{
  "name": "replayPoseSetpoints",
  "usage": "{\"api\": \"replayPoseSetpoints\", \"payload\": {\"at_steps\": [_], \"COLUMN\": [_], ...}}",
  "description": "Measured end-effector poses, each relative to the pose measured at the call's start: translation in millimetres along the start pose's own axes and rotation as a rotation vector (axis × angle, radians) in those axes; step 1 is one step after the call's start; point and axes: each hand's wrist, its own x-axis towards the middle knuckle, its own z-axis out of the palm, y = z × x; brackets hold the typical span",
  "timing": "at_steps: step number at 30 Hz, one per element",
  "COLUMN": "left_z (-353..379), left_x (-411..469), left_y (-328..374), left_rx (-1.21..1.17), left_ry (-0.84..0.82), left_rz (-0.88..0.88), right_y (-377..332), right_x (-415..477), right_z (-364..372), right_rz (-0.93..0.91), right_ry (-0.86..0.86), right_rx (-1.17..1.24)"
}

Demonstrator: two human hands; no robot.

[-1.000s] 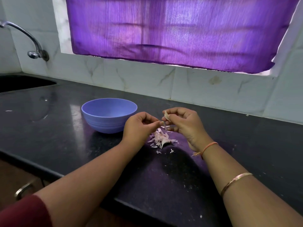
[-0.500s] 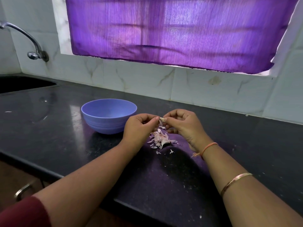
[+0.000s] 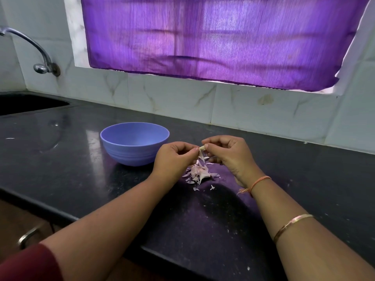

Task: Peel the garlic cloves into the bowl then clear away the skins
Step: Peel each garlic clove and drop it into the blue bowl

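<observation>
A garlic clove (image 3: pixel 202 148) is pinched in the curled fingers of the right hand (image 3: pixel 227 153), above the counter (image 3: pixel 81 159) and just right of the blue bowl (image 3: pixel 129 156). A strip of skin (image 3: pixel 200 157) hanging from it is gripped by the left hand (image 3: pixel 172 157). Only the bowl's inner wall is seen — its contents cannot be told. Loose skins (image 3: pixel 199 172) are heaped beneath the hands.

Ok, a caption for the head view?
Left hand and right hand peel a pale garlic clove over papery pink skins beside a round blue bowl.
</observation>
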Motion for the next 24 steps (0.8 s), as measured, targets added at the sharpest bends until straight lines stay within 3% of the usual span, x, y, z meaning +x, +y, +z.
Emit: {"api": "replayPoseSetpoints", "payload": {"at_steps": [16, 24], "left_z": [-0.7, 0.6], "left_x": [0.5, 1.2], "left_y": [-1.3, -2.2], "left_rx": [0.086, -0.089], "left_ry": [0.029, 0.014], "left_rz": [-0.005, -0.029], "right_y": [-0.5, 3.8], "right_x": [0.7, 2.5], "right_z": [1.3, -1.1], "right_rz": [0.098, 0.104], "right_ry": [-0.077, -0.028], "right_rx": [0.175, 0.137]}}
